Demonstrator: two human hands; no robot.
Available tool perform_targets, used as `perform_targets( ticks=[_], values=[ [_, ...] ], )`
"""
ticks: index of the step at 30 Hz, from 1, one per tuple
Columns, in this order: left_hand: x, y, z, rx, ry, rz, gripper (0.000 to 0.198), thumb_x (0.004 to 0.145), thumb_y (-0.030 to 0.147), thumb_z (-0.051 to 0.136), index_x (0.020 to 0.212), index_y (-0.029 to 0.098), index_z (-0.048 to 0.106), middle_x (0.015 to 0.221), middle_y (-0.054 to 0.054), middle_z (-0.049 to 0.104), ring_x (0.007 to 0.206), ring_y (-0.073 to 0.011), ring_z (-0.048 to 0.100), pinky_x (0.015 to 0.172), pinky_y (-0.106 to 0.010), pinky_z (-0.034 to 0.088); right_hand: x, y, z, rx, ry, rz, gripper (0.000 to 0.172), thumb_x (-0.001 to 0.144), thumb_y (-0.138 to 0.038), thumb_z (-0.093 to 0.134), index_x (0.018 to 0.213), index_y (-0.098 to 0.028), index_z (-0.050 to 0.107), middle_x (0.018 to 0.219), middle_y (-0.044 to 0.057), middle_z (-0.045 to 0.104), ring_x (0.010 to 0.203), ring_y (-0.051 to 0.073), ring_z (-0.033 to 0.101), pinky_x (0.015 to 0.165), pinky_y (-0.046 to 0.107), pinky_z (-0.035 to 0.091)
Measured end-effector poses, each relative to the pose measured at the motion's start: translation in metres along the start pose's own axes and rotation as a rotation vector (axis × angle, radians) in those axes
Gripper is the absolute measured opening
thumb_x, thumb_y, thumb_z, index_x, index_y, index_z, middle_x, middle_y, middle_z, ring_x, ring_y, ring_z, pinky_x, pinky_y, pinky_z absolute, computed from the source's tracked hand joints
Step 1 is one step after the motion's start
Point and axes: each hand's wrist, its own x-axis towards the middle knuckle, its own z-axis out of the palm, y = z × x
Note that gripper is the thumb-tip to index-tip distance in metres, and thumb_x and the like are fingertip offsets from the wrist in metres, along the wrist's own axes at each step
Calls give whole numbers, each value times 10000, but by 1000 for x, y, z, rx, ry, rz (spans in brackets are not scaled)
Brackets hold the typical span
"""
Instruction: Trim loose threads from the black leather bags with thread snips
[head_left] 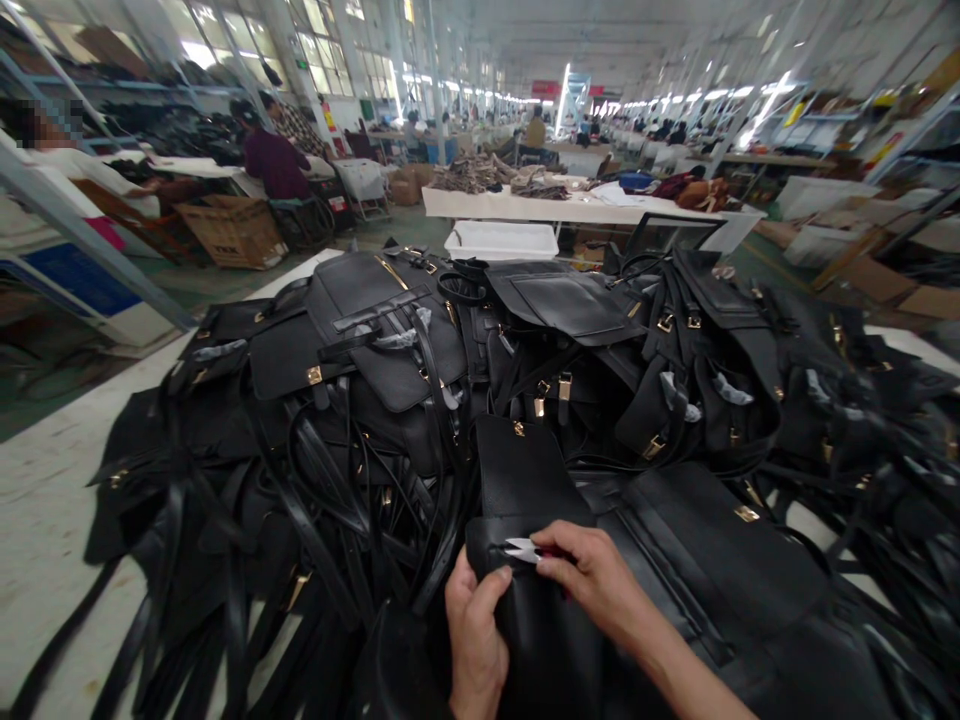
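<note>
A: Trimming, by the look of it. The right hand [600, 580] pinches small snips [523, 549] between thumb and fingers, blades pointing left at the top edge of a black bag [525, 480].

B: And the left hand [474, 640]?

A: Its fingers are closed on the same bag, thumb pressed just under the snips, holding the edge steady. The bag lies at the near edge of the desk [45, 500], in front of the big pile of bags [420, 370].

B: So the step is mid-way?

A: I judge it as cleaning a loose thread at that edge. The next move would call for a small, careful close of the blades without nicking the leather; the thread itself is too fine to see.

B: Any writing or brand?

A: None legible on the bags, only gold clasps [746, 513]. A cardboard box [232, 230] far left bears dark lettering, too blurred to read.
</note>
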Motion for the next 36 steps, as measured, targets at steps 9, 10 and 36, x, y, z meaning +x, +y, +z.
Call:
perform_targets(
  ticks=[9,10,36],
  values=[
    [0,-2,0,-3,-28,-26,225,630,165,590,854,151,597,743,-19,633,711,-175,545,688,-267,429,13,2,-13,55,-86,-16,131,722,-131,596,807,-209,658,695,-24,621,664,153,560,612,232,397],
    [0,-2,1,-10,-43,-33,223,633,167,588,856,152,595,738,-17,632,704,-173,544,684,-269,431,13,4,-13,84,-90,-7,123,726,-145,592,816,-200,655,680,-25,615,640,148,556,584,224,402],
    [0,-6,5,-49,-34,-19,224,625,141,573,848,151,597,763,1,642,713,-142,536,703,-235,412,14,-1,-12,47,-44,-60,78,783,-175,551,781,-196,626,670,-27,590,637,137,544,593,222,356]
  ],
)
